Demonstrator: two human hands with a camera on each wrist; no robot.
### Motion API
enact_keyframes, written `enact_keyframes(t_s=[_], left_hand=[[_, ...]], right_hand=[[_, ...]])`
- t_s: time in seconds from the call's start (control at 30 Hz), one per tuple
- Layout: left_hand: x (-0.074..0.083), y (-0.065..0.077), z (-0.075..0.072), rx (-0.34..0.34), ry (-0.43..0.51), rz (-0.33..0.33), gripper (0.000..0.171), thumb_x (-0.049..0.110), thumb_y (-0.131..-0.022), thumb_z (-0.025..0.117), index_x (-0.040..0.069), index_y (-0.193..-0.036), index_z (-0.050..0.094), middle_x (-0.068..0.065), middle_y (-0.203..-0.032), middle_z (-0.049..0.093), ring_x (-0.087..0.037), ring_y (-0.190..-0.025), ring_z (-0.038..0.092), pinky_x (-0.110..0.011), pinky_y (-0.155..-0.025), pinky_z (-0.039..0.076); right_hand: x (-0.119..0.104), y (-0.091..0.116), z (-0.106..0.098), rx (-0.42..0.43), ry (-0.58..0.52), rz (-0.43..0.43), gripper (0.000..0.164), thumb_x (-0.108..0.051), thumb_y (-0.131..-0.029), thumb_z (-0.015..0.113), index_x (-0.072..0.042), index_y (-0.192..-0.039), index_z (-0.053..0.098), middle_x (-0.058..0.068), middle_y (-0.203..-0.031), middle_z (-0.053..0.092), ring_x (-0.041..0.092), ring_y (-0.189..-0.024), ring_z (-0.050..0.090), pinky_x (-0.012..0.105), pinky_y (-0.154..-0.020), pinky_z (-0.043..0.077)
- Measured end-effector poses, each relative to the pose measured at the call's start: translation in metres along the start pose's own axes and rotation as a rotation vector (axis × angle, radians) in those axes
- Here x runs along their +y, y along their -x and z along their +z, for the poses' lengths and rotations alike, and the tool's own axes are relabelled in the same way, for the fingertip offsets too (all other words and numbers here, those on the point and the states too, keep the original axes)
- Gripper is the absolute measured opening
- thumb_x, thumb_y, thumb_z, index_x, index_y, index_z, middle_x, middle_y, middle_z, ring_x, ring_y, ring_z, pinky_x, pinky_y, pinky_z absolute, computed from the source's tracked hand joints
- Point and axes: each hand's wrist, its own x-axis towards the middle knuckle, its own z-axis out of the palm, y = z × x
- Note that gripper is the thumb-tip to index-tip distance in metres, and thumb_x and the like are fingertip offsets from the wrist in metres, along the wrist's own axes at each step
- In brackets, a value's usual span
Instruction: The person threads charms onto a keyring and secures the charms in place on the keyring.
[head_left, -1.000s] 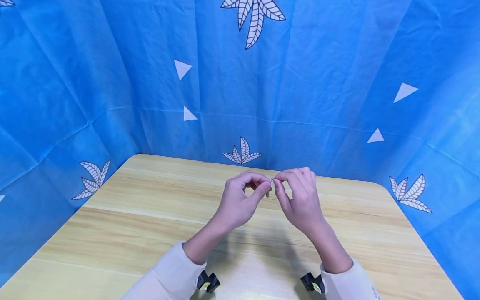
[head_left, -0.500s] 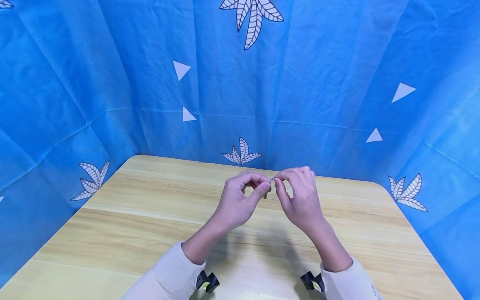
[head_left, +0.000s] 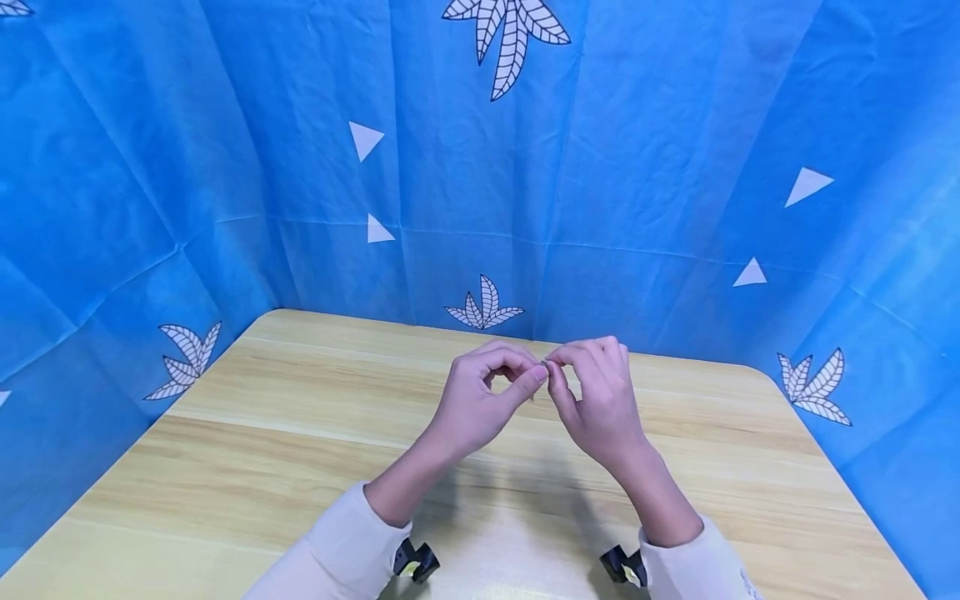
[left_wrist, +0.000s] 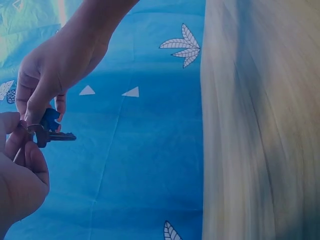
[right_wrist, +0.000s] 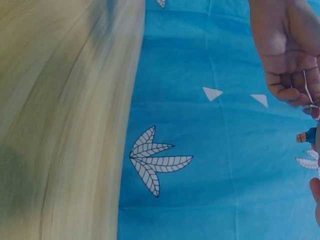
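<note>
In the head view my left hand and right hand meet above the table, thumb and forefinger of each pinching at a small metal key ring. The left wrist view shows a key hanging beside the ring, its blade pointing away from the fingers. Close to it is a small blue charm, partly behind the key. In the right wrist view the blue charm has an orange end, and a thin metal strand crosses the left hand's fingers. Fingertips hide much of the ring.
A light wooden table lies below the hands. Blue cloth with white leaves and triangles hangs behind it and at both sides. Black camera mounts sit at the cuffs of the pale sleeves.
The fingertips have drawn slightly closer together, and less of the metal between them shows. The piece dangling below the left fingers is now mostly hidden. The arms stay nearly in place.
</note>
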Motion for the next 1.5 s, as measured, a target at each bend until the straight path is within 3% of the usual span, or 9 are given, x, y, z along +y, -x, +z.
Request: enact_keyframes(t_s=[0.33, 0.73, 0.9, 1.07, 1.3, 1.4, 1.5], left_hand=[[0.0033, -0.0012, -0.0018, -0.001, -0.029, -0.005, 0.008, 0.019, -0.097, 0.073, 0.012, -0.094, 0.075, 0.002, -0.100, 0.070, -0.017, -0.088, 0.062, -0.029, -0.072, 0.052], [0.0062, -0.0003, -0.0020, -0.019, -0.038, -0.061, 0.007, 0.014, -0.100, 0.068, 0.009, -0.100, 0.072, 0.001, -0.101, 0.067, -0.016, -0.091, 0.060, -0.028, -0.077, 0.051], [0.0049, 0.0000, -0.0025, -0.025, 0.031, -0.062, 0.008, 0.012, -0.099, 0.068, 0.005, -0.103, 0.072, -0.003, -0.104, 0.067, -0.019, -0.094, 0.060, -0.027, -0.081, 0.052], [0.0017, -0.0007, -0.0042, -0.018, 0.074, -0.056, 0.009, 0.011, -0.099, 0.069, 0.005, -0.103, 0.073, -0.005, -0.102, 0.069, -0.022, -0.090, 0.061, -0.026, -0.076, 0.051], [0.0005, -0.0027, -0.0059, 0.005, -0.073, -0.053, 0.013, 0.019, -0.101, 0.068, 0.010, -0.109, 0.073, 0.001, -0.092, 0.068, -0.016, -0.083, 0.061, -0.029, -0.071, 0.052], [-0.0004, -0.0040, -0.0052, 0.007, -0.168, 0.001, 0.014, 0.015, -0.101, 0.066, 0.008, -0.112, 0.072, 0.002, -0.094, 0.069, -0.013, -0.082, 0.061, -0.029, -0.075, 0.055], [-0.0014, -0.0049, -0.0050, 0.026, -0.276, 0.102, 0.013, 0.011, -0.099, 0.068, 0.006, -0.110, 0.073, 0.002, -0.092, 0.070, -0.010, -0.082, 0.062, -0.027, -0.076, 0.056]], right_hand=[[0.0001, -0.0020, -0.0032, 0.022, 0.012, -0.025, 0.021, -0.015, -0.103, 0.057, 0.002, -0.095, 0.066, 0.013, -0.089, 0.069, 0.031, -0.078, 0.051, 0.040, -0.069, 0.031], [0.0023, -0.0012, -0.0024, 0.014, 0.009, -0.010, 0.023, -0.017, -0.105, 0.057, 0.002, -0.096, 0.066, 0.014, -0.089, 0.069, 0.032, -0.080, 0.052, 0.039, -0.070, 0.031], [0.0034, -0.0005, -0.0026, 0.012, 0.002, -0.002, 0.024, -0.018, -0.105, 0.057, 0.002, -0.096, 0.066, 0.014, -0.090, 0.069, 0.031, -0.080, 0.052, 0.039, -0.071, 0.032], [0.0041, -0.0012, -0.0031, 0.028, -0.006, -0.010, 0.023, -0.016, -0.104, 0.057, 0.003, -0.095, 0.066, 0.014, -0.089, 0.068, 0.031, -0.080, 0.052, 0.039, -0.071, 0.032], [0.0048, -0.0012, -0.0030, 0.036, 0.002, -0.020, 0.022, -0.015, -0.103, 0.058, 0.003, -0.093, 0.066, 0.014, -0.088, 0.068, 0.031, -0.079, 0.052, 0.040, -0.070, 0.032], [0.0049, -0.0006, -0.0019, 0.025, 0.007, -0.026, 0.021, -0.015, -0.103, 0.058, 0.002, -0.094, 0.066, 0.014, -0.089, 0.068, 0.032, -0.079, 0.052, 0.040, -0.070, 0.032], [0.0047, -0.0001, -0.0007, 0.019, 0.010, -0.027, 0.021, -0.015, -0.103, 0.057, 0.002, -0.094, 0.066, 0.014, -0.089, 0.068, 0.032, -0.079, 0.052, 0.041, -0.069, 0.032]])
